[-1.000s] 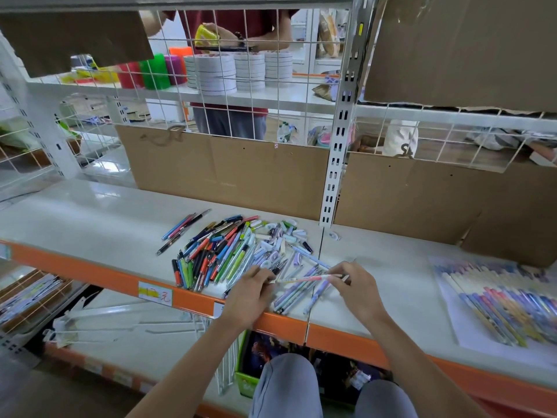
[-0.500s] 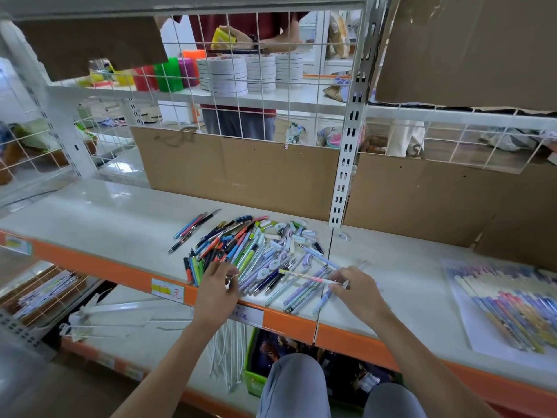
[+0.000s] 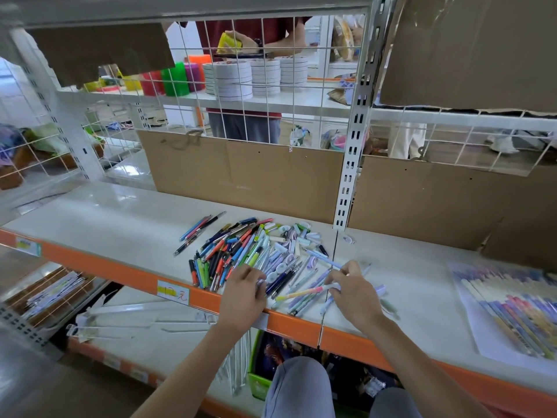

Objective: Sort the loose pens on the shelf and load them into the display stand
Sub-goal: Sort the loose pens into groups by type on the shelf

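On the white shelf (image 3: pixel 120 233), the left hand (image 3: pixel 244 294) pinches a pen in the big pile of colourful plastic pens (image 3: pixel 253 254), and just beside the pile the right hand (image 3: pixel 354 292) pinches a pink-and-yellow pen (image 3: pixel 304 293).

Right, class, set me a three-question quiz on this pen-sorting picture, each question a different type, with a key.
1. True or false: the main pile of loose pens lies on the white shelf with the orange front edge.
2. Multiple choice: what does the right hand hold? A) a roll of tape B) a pink and yellow pen C) a pair of scissors
3. Fill in: the left hand has its fingertips at the near edge of the ____.

Key: 1 true; 2 B; 3 pile.
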### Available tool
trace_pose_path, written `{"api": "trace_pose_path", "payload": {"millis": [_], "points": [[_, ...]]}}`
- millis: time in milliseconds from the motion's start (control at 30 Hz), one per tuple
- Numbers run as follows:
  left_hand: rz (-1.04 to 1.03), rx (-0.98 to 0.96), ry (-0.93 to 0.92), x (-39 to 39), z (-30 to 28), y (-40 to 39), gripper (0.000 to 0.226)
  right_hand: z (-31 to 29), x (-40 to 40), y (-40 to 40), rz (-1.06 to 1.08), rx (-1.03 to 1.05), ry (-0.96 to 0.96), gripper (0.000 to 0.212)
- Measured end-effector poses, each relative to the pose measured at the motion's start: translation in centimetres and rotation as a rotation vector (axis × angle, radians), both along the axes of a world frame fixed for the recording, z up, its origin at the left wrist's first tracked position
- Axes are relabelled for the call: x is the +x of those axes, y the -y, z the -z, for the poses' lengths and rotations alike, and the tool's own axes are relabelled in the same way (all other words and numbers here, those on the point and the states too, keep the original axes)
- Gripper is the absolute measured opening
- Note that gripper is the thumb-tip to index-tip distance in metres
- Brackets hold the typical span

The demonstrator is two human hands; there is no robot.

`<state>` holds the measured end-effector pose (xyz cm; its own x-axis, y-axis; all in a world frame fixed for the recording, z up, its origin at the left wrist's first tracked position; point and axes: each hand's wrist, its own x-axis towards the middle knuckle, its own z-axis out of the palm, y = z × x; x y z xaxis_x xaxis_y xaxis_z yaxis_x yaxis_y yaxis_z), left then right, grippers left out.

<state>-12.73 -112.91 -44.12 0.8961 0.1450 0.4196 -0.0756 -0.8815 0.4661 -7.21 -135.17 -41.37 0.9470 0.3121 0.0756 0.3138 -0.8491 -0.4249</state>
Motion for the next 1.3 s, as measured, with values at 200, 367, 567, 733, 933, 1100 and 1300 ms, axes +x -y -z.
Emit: {"api": "trace_pose_path", "payload": {"millis": [200,367,567,733,933,1100,1300], "points": [[0.141,0.117,-0.156,0.7,-0.2,3.3,0.031,0.3,-0.4,-0.3,-0.052,-0.025,-0.005,0.022],[0.085,0.107,-0.164,1.1,-0.1,3.3,0.024,0.8,-0.8,0.2,-0.033,-0.067,0.002,0.020],[0.080,0.069,-0.129,0.6,0.5,2.5,0.015,2.0,-1.3,0.3,-0.020,-0.075,-0.007,0.022],[0.068,0.036,-0.142,0.5,0.5,2.5,0.017,2.2,-1.4,0.5,-0.034,-0.057,-0.003,0.023],[0.028,0.030,-0.146,0.6,0.6,2.6,0.017,2.1,-1.5,0.7,-0.057,-0.040,-0.011,0.026],[-0.017,0.059,-0.149,1.2,0.5,2.9,0.021,2.4,-1.1,0.6,-0.016,0.037,-0.030,0.024],[-0.053,0.033,-0.155,2.6,0.3,3.7,0.022,1.6,0.2,-0.1,0.002,0.081,-0.009,0.023]]}}
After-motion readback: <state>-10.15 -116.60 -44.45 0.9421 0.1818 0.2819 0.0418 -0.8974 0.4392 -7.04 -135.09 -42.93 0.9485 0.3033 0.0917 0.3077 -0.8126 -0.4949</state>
